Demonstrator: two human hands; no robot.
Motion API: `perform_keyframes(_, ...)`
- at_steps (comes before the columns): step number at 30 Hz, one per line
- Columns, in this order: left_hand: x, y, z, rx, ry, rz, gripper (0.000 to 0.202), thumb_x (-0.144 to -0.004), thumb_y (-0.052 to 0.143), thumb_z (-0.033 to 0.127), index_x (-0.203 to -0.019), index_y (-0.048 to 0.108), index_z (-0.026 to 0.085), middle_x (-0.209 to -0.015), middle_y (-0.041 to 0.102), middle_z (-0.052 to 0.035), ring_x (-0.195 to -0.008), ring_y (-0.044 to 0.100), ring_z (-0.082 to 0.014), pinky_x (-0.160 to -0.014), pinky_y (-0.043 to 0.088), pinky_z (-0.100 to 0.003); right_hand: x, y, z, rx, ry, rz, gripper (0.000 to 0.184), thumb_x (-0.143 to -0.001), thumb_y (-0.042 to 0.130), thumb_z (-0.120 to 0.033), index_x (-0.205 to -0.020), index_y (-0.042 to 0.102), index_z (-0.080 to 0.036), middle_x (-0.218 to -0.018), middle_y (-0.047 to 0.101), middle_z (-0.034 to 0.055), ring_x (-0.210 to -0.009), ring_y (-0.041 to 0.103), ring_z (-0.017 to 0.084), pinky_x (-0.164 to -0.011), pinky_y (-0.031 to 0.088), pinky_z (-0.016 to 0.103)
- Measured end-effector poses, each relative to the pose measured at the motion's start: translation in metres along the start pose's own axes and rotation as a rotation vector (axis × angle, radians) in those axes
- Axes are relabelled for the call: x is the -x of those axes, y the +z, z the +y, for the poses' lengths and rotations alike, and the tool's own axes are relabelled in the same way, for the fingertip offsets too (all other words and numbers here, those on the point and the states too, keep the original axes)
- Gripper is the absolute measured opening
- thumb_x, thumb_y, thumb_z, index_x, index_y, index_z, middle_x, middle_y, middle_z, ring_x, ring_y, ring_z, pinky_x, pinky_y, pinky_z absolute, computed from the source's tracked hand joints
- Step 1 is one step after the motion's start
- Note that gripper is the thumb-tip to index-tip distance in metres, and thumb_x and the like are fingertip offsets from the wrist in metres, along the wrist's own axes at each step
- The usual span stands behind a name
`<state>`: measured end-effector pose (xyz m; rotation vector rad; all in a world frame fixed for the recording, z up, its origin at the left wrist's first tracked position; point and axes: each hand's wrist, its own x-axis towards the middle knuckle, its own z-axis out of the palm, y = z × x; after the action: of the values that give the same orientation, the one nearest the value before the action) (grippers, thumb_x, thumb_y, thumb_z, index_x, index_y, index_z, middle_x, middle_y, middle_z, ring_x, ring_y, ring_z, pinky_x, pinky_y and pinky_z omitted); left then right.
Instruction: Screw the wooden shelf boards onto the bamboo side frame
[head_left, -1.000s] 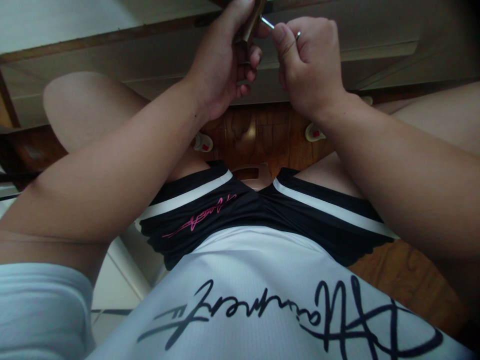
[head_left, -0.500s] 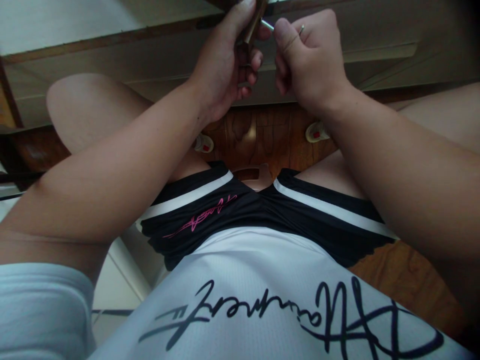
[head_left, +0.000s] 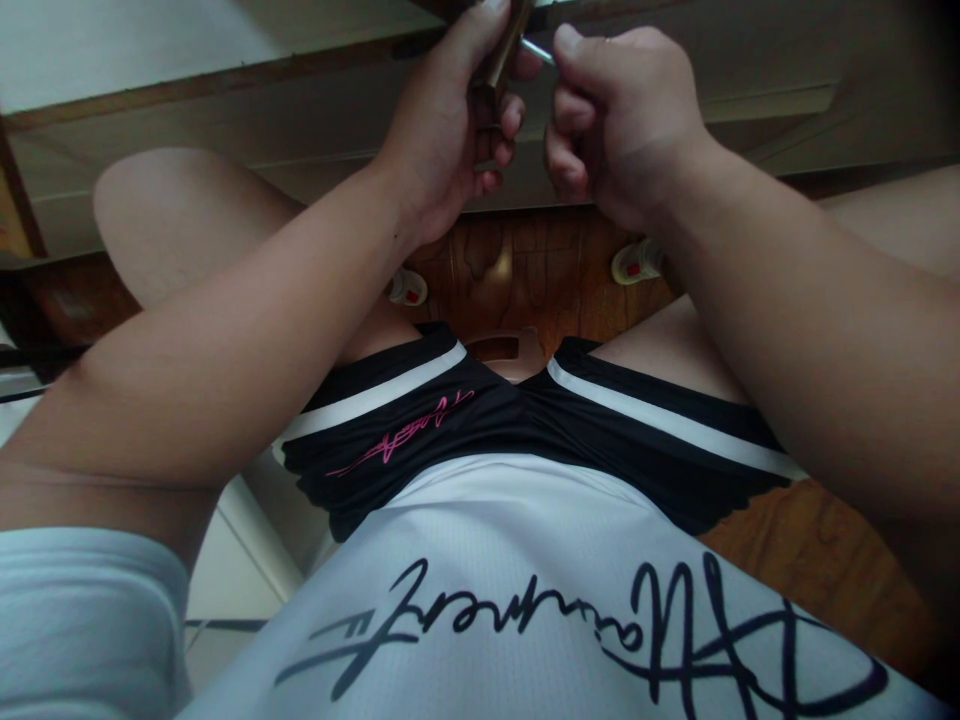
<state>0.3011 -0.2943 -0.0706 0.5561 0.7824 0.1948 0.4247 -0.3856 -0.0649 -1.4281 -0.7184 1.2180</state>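
I see the left hand point(head_left: 442, 130) left of centre and far forward, around the flat brown bar point(head_left: 504, 62); the right hand point(head_left: 634, 125) sits just to its right, apart from it. Between them, the thin silver metal rod point(head_left: 538, 51) spans from the right thumb to the bar's right side. Beyond the left hand, my distant feed gives me the pale flat board with a brown edge point(head_left: 187, 50). Below the hands I have the brown wood-grain floor point(head_left: 555, 260), between the knees. Nearer me, the black cloth shorts with white bands point(head_left: 517, 430) lie before the white lettered shirt point(head_left: 480, 500)
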Motion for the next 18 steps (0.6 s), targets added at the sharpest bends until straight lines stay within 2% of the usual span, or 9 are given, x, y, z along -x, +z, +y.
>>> perform_keyframes(2,0.000,-0.001,0.000,-0.230,0.183,-0.049,0.041,-0.080,0.061,0.063,-0.078,0.063,0.021,-0.064,0.049,0.0009,-0.050,0.043,-0.0108,-0.043,0.025,-0.023,-0.001,0.000,0.005,0.044,-0.093,0.013,0.043,-0.089,0.046,-0.032,-0.049,0.036,-0.025,-0.046,0.027,-0.0035,-0.034,0.038,0.014,-0.035,0.021,0.030)
perform_keyframes(3,0.000,-0.001,0.000,-0.323,0.228,-0.056,0.045,-0.081,0.057,0.065,-0.079,0.063,0.021,-0.065,0.048,0.0007,-0.051,0.043,-0.0110,-0.043,0.027,-0.024,-0.002,0.000,0.007,0.081,-0.141,0.024,0.045,-0.091,0.045,-0.031,-0.048,0.036,-0.025,-0.045,0.029,-0.0038,-0.033,0.038,0.013,-0.036,0.020,0.030)
perform_keyframes(7,0.001,0.000,0.002,-0.371,0.235,-0.054,0.044,-0.086,0.051,0.062,-0.085,0.060,0.018,-0.066,0.045,0.0020,-0.050,0.042,-0.0095,-0.043,0.029,-0.022,0.000,-0.005,0.012,0.419,-0.339,0.115,0.052,-0.099,0.046,-0.033,-0.048,0.040,-0.024,-0.043,0.037,-0.0031,-0.037,0.039,0.012,-0.044,0.021,0.030)
perform_keyframes(9,0.001,0.001,0.003,-0.367,0.229,-0.052,0.041,-0.090,0.046,0.057,-0.086,0.059,0.018,-0.065,0.045,0.0022,-0.049,0.042,-0.0089,-0.043,0.030,-0.021,0.002,-0.007,0.011,0.628,-0.387,0.140,0.051,-0.101,0.045,-0.034,-0.051,0.045,-0.024,-0.047,0.041,-0.0017,-0.044,0.041,0.013,-0.050,0.024,0.031)
perform_keyframes(11,0.001,0.001,0.002,-0.365,0.210,-0.046,0.040,-0.092,0.042,0.053,-0.086,0.060,0.018,-0.065,0.046,0.0019,-0.049,0.044,-0.0089,-0.044,0.030,-0.021,0.003,-0.010,0.010,0.783,-0.401,0.154,0.049,-0.102,0.042,-0.036,-0.054,0.045,-0.024,-0.052,0.042,-0.0005,-0.052,0.044,0.016,-0.057,0.025,0.032)
perform_keyframes(13,0.000,0.002,0.000,-0.353,0.216,-0.020,0.044,-0.091,0.043,0.057,-0.085,0.063,0.018,-0.065,0.046,0.0016,-0.048,0.042,-0.0085,-0.042,0.029,-0.021,0.003,-0.012,0.010,0.889,-0.405,0.191,0.045,-0.102,0.040,-0.039,-0.060,0.041,-0.025,-0.058,0.042,0.0005,-0.059,0.045,0.018,-0.061,0.023,0.033)
perform_keyframes(16,0.000,0.002,-0.001,-0.331,0.242,0.007,0.049,-0.083,0.050,0.067,-0.080,0.064,0.020,-0.063,0.045,0.0015,-0.047,0.039,-0.0077,-0.040,0.026,-0.021,0.002,-0.015,0.011,0.976,-0.388,0.237,0.038,-0.101,0.041,-0.043,-0.067,0.041,-0.026,-0.066,0.044,0.0020,-0.064,0.046,0.021,-0.062,0.021,0.034)
perform_keyframes(18,0.001,0.002,-0.001,-0.342,0.229,-0.021,0.047,-0.087,0.047,0.063,-0.081,0.064,0.020,-0.064,0.045,0.0013,-0.047,0.041,-0.0084,-0.041,0.027,-0.021,0.001,-0.016,0.011,0.983,-0.386,0.229,0.035,-0.101,0.042,-0.043,-0.070,0.043,-0.026,-0.068,0.049,0.0027,-0.066,0.047,0.021,-0.063,0.023,0.034)
